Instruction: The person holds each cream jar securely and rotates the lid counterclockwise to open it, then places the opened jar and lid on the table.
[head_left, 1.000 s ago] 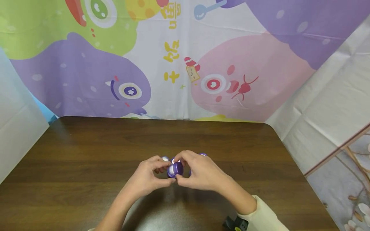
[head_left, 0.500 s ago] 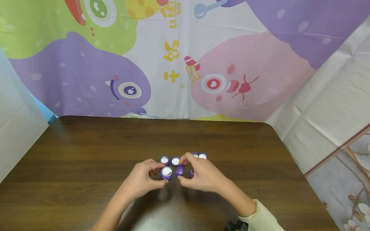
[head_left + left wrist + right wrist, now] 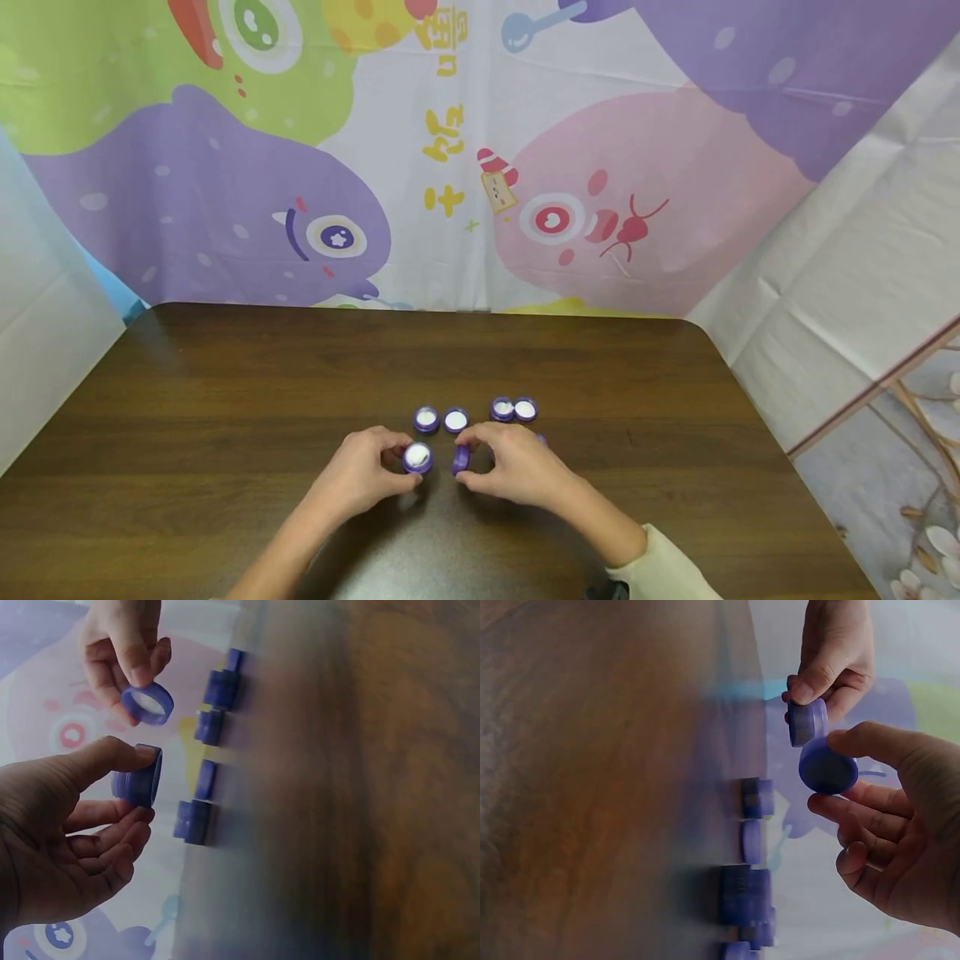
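My left hand [image 3: 362, 468] pinches a small purple jar [image 3: 417, 457] between thumb and fingers; its top is off and something white shows inside. In my right hand [image 3: 517, 465] is the purple screw lid [image 3: 461, 460], held on edge by its rim. A short gap separates lid and jar in the head view. The left wrist view shows the white inner face of this lid [image 3: 148, 703]; its plain purple top [image 3: 829, 766] faces the right wrist camera. Both hands are just above the table.
Beyond the hands on the brown table [image 3: 300, 358] lie an uncovered jar [image 3: 426, 419] beside an upturned lid [image 3: 455, 420]. Farther right, another jar [image 3: 502, 408] touches its upturned lid [image 3: 525, 408]. A purple piece [image 3: 542, 439] is mostly hidden behind my right hand. A cartoon-print cloth [image 3: 442, 275] hangs behind.
The lid has come off the jar. My left hand has moved left and nearer with the jar, and the right hand has brought the lid slightly nearer. The hands are farther apart.
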Demonstrator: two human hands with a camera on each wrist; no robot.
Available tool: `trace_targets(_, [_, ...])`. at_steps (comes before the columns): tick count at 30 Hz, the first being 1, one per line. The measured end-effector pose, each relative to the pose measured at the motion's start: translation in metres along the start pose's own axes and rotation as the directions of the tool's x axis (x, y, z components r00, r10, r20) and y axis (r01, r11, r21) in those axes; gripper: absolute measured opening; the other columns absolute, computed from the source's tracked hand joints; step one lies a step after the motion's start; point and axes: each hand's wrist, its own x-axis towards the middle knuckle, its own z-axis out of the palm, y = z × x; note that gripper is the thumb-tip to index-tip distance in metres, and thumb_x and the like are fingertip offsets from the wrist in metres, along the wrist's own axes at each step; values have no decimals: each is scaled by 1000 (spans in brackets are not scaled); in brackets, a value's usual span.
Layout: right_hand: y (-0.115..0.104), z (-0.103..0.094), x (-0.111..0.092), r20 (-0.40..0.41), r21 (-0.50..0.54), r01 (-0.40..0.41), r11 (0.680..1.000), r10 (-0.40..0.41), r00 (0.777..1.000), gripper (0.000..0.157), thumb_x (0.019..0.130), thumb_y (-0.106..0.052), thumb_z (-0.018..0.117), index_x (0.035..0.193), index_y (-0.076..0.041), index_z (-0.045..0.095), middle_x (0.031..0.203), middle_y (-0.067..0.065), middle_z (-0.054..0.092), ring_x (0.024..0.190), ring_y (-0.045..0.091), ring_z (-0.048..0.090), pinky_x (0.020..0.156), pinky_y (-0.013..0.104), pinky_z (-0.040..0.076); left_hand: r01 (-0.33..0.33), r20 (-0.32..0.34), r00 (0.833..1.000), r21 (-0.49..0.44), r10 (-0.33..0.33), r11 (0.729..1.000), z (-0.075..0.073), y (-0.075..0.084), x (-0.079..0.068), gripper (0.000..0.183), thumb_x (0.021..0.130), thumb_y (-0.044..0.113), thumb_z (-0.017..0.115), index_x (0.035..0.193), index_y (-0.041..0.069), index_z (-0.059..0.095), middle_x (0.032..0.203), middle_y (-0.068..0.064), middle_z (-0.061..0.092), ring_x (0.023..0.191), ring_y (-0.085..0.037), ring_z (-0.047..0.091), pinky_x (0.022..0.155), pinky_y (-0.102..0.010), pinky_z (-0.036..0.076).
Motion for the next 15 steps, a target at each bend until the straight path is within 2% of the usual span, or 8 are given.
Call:
trace_targets(2, [1,4,1,13,6,-11,1000,11,1000,37,79,-21,72,112,-8,63,104,2,69,58,6,51,51,14,41,14,8,1000,8,-14,1000,3,-2,1,38,66,13,82,100,2,70,88,-2,65,74,-11,56,62,-20,48])
trace_targets(6, [1,11,3,38,6,-55,998,55,998,38,79,-19,71,114,-9,61,109,8,69,41,-2,30,39,13,32,29,19,999,27,-29,999,8,-4,3,40,65,11,82,101,0,69,87,-4,64,73,-12,57,62,-22,49])
trace_targets(10, [1,16,4,44,-35,-61,997,63,997,38,79,-22,72,113,-9,60,108,9,69,39,-3,29,37,12,32,34,36,999,44,-36,998,13,-6,3,39,64,10,82,100,-1,69,82,-3,61,70,-11,55,61,-22,47])
trace_targets(15, [1,21,4,45,-148,-40,988,47,998,36,80,-29,72,109,-11,61,103,6,71,45,-2,37,42,13,35,11,64,998,61,-15,998,17,-8,3,37,63,7,82,96,-1,69,77,-1,61,69,-11,54,62,-23,47])
